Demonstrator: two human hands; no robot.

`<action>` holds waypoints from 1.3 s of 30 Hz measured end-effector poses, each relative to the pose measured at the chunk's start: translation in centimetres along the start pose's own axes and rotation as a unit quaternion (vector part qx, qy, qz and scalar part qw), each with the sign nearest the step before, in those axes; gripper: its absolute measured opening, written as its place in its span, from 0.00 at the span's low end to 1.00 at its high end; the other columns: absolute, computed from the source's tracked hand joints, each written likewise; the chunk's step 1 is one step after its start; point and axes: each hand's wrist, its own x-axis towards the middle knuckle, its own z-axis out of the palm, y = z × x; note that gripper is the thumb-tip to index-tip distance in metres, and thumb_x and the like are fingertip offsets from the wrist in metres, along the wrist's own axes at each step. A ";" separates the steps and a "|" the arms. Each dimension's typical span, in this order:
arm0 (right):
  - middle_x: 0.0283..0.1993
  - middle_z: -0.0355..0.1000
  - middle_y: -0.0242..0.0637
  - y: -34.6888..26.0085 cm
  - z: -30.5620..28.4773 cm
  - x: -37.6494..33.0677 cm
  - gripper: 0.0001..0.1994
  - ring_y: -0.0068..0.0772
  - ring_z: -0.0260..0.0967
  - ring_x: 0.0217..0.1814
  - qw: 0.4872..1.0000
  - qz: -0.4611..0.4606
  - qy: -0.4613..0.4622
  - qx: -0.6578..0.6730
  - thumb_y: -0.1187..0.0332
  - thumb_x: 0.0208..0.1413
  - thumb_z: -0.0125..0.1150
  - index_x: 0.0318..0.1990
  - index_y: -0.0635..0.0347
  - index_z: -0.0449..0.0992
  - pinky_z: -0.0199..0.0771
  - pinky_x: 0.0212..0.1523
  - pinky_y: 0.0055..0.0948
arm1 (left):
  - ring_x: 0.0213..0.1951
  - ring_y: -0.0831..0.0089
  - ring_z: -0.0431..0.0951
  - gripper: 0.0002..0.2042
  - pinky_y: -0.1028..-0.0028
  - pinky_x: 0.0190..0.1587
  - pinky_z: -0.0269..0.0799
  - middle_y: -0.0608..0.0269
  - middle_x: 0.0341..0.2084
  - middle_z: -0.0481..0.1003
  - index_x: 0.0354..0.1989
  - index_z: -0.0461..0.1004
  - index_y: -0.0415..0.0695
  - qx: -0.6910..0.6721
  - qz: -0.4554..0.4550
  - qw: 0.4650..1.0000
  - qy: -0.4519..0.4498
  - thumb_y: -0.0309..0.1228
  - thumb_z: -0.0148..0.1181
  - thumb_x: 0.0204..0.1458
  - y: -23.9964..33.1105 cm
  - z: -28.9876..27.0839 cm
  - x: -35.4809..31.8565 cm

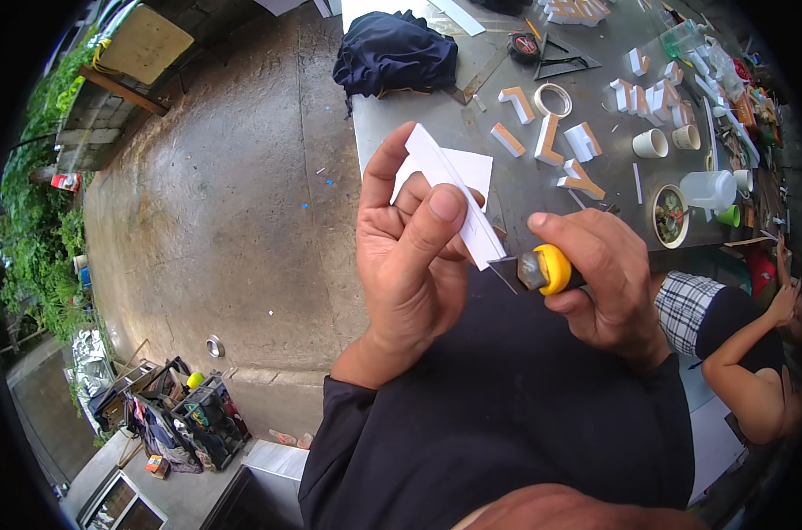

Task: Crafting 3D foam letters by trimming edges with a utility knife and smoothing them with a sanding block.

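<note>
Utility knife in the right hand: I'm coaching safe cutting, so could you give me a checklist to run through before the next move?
1. Knife gripped: the right hand is wrapped around the utility knife. Ok.
2. Blade out: the blade shows beside the lower end of the white strip. Ok.
3. Strip held: the left hand pinches it, thumb on top. Ok.
4. Strip resting on the table: it is held up in the hand instead. Not ok.
5. Left fingers clear of the blade: the thumb is farther up, but fingers behind the strip are partly hidden. Cannot tell.
</note>
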 end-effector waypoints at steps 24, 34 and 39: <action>0.41 0.77 0.44 1.3 0.4 0.3 0.27 0.45 0.76 0.37 0.999 -0.004 0.022 0.040 0.48 0.66 0.58 0.60 0.63 0.74 0.74 0.37 0.41 | 0.44 0.69 0.84 0.32 0.73 0.41 0.84 0.54 0.41 0.82 0.71 0.54 0.38 -0.007 0.008 1.000 0.013 0.19 0.61 0.61 -0.6 -0.4 0.3; 0.41 0.77 0.44 1.5 0.6 0.2 0.28 0.45 0.76 0.36 0.998 -0.004 0.031 0.049 0.47 0.67 0.55 0.60 0.63 0.74 0.73 0.36 0.40 | 0.45 0.69 0.84 0.31 0.73 0.41 0.85 0.53 0.41 0.82 0.71 0.54 0.38 -0.004 0.010 1.000 0.006 0.19 0.61 0.61 -0.7 -0.4 0.5; 0.40 0.77 0.44 1.5 0.4 0.2 0.28 0.45 0.75 0.35 0.997 0.024 0.020 0.070 0.46 0.68 0.54 0.60 0.64 0.74 0.74 0.36 0.40 | 0.44 0.70 0.84 0.31 0.74 0.40 0.84 0.53 0.41 0.82 0.71 0.54 0.38 0.000 0.013 1.000 0.003 0.19 0.61 0.61 -0.7 -0.4 0.7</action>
